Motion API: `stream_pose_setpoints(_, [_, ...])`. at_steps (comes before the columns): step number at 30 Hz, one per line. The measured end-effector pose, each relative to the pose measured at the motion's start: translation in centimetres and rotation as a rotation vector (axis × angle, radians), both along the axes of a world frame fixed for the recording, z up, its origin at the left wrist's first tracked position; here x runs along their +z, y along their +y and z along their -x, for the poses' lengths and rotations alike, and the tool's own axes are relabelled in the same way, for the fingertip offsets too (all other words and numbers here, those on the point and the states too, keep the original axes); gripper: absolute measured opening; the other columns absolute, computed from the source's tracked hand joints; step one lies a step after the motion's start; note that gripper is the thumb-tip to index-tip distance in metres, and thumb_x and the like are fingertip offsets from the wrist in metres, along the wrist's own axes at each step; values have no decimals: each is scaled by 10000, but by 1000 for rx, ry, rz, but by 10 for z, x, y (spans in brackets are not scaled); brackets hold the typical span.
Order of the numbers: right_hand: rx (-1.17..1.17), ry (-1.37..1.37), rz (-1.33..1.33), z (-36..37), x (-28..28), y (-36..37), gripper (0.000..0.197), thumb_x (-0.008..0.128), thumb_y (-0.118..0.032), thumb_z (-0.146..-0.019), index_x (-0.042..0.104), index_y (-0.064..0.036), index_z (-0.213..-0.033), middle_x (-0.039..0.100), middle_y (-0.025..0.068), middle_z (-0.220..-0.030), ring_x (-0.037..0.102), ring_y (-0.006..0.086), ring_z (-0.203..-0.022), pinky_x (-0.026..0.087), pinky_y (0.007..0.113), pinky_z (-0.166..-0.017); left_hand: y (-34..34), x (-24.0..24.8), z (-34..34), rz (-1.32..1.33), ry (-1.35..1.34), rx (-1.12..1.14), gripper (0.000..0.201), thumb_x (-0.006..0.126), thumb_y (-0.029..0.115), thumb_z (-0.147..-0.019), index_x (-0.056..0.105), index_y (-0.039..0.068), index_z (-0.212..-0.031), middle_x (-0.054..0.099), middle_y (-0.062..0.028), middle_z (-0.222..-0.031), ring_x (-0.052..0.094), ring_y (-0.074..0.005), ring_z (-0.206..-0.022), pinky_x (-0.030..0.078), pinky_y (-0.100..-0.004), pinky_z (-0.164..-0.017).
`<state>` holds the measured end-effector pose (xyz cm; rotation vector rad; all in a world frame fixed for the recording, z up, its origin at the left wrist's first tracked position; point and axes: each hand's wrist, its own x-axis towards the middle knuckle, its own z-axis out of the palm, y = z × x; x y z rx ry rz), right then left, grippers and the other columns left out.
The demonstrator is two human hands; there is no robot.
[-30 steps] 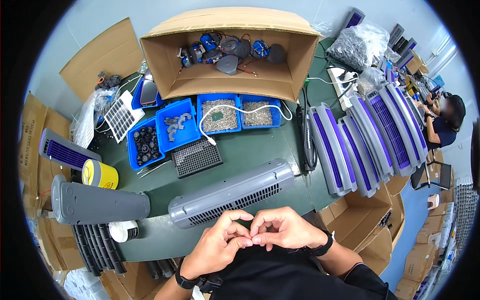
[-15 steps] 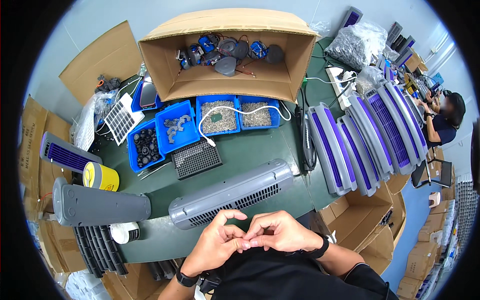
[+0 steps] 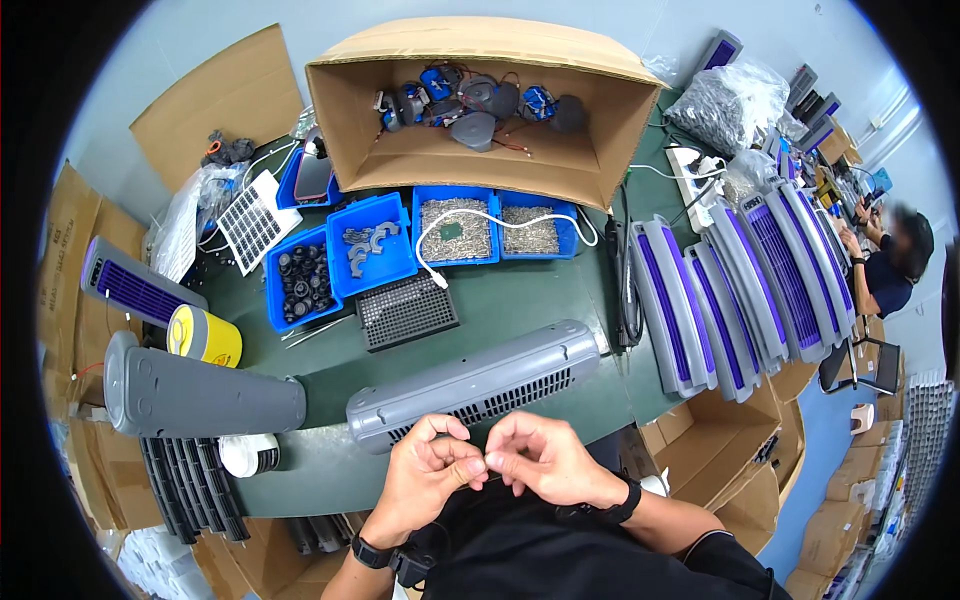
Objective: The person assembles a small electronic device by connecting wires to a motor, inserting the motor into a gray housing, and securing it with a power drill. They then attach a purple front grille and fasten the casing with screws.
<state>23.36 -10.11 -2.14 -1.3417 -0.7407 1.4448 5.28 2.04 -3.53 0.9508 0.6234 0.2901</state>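
My left hand (image 3: 428,482) and my right hand (image 3: 553,468) meet in front of my body, just past the near table edge. Both pinch with thumb and fingertips, almost tip to tip. Whatever lies between the fingers is too small or too hidden to make out. Beyond the hands lies a long grey plastic housing (image 3: 465,382) with a slotted grille along its near side. It rests at a slant on the green table, touched by neither hand as far as I can tell. Dark bands circle both wrists.
Blue bins hold black knobs (image 3: 300,285), grey clips (image 3: 357,246) and small screws (image 3: 470,215). Behind them stands a cardboard box (image 3: 480,45) of motors. Purple-and-grey panels (image 3: 680,310) line the right. Another grey housing (image 3: 200,390) and a yellow tub (image 3: 212,338) sit left. A person (image 3: 890,260) works far right.
My fingertips have shifted slightly left and the right fingers have loosened and spread a little. The view has turned slightly, so the table contents sit further right.
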Motion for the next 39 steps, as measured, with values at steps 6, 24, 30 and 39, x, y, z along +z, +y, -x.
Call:
stream_pose_setpoints(6, [-273, -1131, -588, 6, -39, 20, 249, 775, 104, -813, 653, -12, -996, 689, 105, -878, 697, 252, -683, 560, 326, -572, -1, -1, 9, -53, -8, 85, 271, 678, -63, -981, 519, 13, -1188, 729, -123, -966, 709, -161, -875, 609, -319, -806])
stream_pose_setpoints(24, [-150, -278, -180, 22, -12, 9, 109, 769, -23, -942, 739, -27, -1046, 687, 43, -855, 626, 89, -675, 490, 249, -581, -2, -10, 42, -87, -126, 46, 333, 693, 5, -1004, 478, 38, -1256, 693, -88, -940, 666, -130, -854, 563, -291, -759])
stream_pose_setpoints(30, [131, 69, -117, 27, -6, 12, 149, 712, -84, -1014, 765, -42, -1146, 679, 4, -928, 578, 56, -703, 461, 251, -603, -4, 6, 39, -86, -63, -22, 451, 763, 74, -976, 450, 58, -1301, 679, -66, -890, 645, -108, -816, 539, -267, -748])
stream_pose_setpoints(39, [121, -40, -125, 43, -10, 16, 49, 695, -43, -1013, 715, -24, -1054, 662, 8, -877, 580, 60, -707, 471, 252, -619, -4, -8, 51, -3, -65, 44, 506, 782, 82, -961, 427, 56, -1321, 688, -77, -856, 663, -124, -760, 549, -264, -688])
